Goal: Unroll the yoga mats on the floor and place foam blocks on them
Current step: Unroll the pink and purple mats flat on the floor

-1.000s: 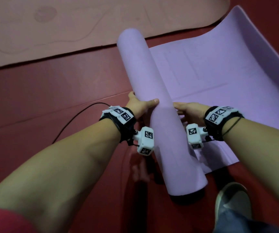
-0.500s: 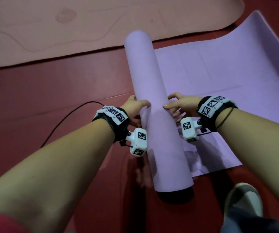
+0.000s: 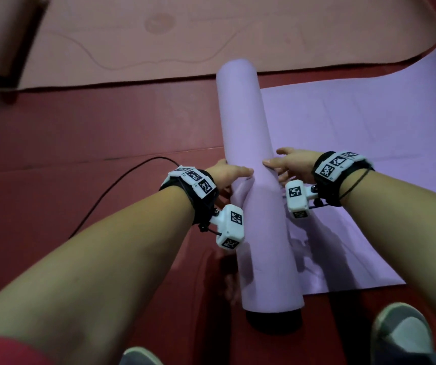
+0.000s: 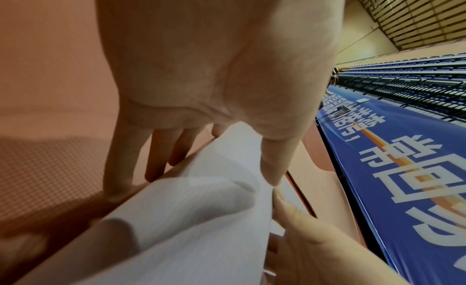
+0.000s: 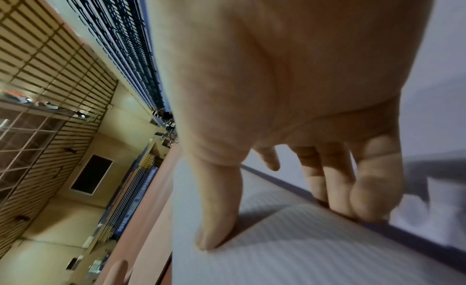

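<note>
Purple half-rolled mat [image 3: 259, 180] under two hands; one pink mat [image 3: 211, 35] beyond.

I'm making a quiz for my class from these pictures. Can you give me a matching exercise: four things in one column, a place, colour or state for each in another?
Things:
1. purple mat
2. pink mat
3. black cable
4. left hand

Descriptions:
A. lies on the bare red floor
B. half unrolled, one part in a roll
C. spread flat at the far side
D. thumb on the roll's top

Pairs: 1-B, 2-C, 3-A, 4-D
</note>
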### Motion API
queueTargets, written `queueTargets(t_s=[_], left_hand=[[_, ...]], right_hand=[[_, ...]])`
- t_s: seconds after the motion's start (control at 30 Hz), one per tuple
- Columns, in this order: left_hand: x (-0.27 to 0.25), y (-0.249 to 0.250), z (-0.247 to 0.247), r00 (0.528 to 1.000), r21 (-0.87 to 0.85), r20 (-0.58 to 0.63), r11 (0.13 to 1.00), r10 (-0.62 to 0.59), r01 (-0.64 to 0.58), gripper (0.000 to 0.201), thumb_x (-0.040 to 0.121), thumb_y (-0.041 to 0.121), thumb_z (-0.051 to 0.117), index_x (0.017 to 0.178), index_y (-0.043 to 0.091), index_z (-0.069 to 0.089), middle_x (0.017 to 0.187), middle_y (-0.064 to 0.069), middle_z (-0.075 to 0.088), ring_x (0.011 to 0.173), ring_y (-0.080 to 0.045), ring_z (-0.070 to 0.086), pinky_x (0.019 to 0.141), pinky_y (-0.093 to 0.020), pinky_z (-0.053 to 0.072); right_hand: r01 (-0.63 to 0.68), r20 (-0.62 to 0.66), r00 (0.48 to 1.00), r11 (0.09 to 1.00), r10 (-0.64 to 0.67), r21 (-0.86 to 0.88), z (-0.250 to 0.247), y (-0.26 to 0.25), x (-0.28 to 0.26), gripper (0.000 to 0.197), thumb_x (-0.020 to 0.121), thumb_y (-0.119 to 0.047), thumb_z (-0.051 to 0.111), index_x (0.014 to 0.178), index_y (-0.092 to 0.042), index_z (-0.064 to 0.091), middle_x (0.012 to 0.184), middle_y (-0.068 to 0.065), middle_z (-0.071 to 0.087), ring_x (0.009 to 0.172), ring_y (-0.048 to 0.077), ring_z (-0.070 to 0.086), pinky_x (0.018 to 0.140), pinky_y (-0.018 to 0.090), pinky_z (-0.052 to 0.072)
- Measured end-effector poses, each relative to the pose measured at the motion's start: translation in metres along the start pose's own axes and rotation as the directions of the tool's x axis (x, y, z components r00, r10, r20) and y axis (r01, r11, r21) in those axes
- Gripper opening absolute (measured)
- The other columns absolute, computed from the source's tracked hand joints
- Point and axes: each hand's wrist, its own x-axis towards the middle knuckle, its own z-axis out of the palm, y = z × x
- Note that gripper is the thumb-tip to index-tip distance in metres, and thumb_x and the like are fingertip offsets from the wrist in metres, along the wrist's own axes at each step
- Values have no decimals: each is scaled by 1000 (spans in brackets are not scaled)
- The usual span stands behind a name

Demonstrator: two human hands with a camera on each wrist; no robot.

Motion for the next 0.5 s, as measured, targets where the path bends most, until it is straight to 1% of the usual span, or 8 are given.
queueTargets(t_s=[0.1, 0.13, 0.2, 0.23, 0.3, 0.33, 0.4, 0.5], left_hand=[[-2, -6, -12, 999, 0, -33, 1000, 25, -25, 80, 78, 38, 81, 142, 17, 37, 125, -8, 61, 94, -26, 64, 58, -32, 51], [-2, -10, -15, 998, 7, -48, 999, 43, -43, 80, 78, 35, 82, 141, 15, 39, 125, -7, 61, 92, -23, 64, 55, -29, 50], [-5, -17, -26, 996, 7, -71, 998, 60, -60, 75, 76, 31, 85, 136, 11, 44, 121, -4, 63, 88, -20, 64, 51, -26, 48], [-7, -20, -31, 994, 9, -91, 998, 65, -64, 78, 71, 33, 88, 133, 10, 47, 118, -3, 64, 90, -20, 64, 55, -27, 51], [-10, -25, -42, 991, 18, -117, 998, 61, -59, 97, 53, 42, 92, 132, 7, 50, 123, -4, 65, 101, -22, 65, 76, -36, 58], [-11, -27, -49, 988, 19, -143, 998, 62, -59, 99, 53, 42, 92, 134, 6, 48, 127, -5, 63, 107, -23, 64, 86, -38, 56], [-14, -31, -62, 974, 34, -220, 998, 57, -51, 89, 69, 31, 89, 140, 11, 37, 130, -2, 58, 113, -25, 60, 88, -37, 51], [-15, -36, -74, 948, 88, -306, 994, 93, -69, 101, 72, 28, 88, 150, 16, 25, 135, -3, 54, 115, -23, 58, 92, -34, 48]], right_hand=[[27, 76, 997, 987, -15, -159, 22, -17, -2, 62, 83, -42, 75, 132, -11, 51, 92, 11, 65, 65, 22, 61, 70, 38, 53], [44, 67, 997, 984, -33, -174, 28, -23, 1, 58, 82, -42, 75, 125, -13, 52, 92, 14, 62, 68, 25, 59, 72, 41, 52], [48, 23, 999, 990, -45, -135, 38, -33, 6, 50, 86, -35, 71, 123, -17, 43, 81, 14, 55, 61, 24, 53, 65, 39, 50], [56, 16, 998, 993, -54, -103, 44, -37, 5, 44, 91, -26, 66, 125, -19, 40, 74, 13, 52, 56, 22, 49, 61, 35, 46], [106, 36, 994, 991, -103, -84, 54, -44, 5, 37, 95, -8, 53, 127, -21, 40, 71, 11, 55, 54, 22, 52, 58, 31, 47], [151, 54, 988, 983, -146, -103, 59, -45, 6, 39, 94, -2, 49, 126, -22, 42, 73, 12, 57, 56, 23, 56, 58, 31, 50], [240, 69, 970, 960, -232, -147, 77, -52, 4, 43, 90, 5, 49, 123, -22, 43, 75, 14, 57, 57, 23, 56, 57, 32, 51], [347, 48, 937, 916, -345, -201, 105, -61, 5, 45, 86, 5, 56, 123, -16, 43, 70, 13, 52, 55, 23, 50, 55, 35, 51]])
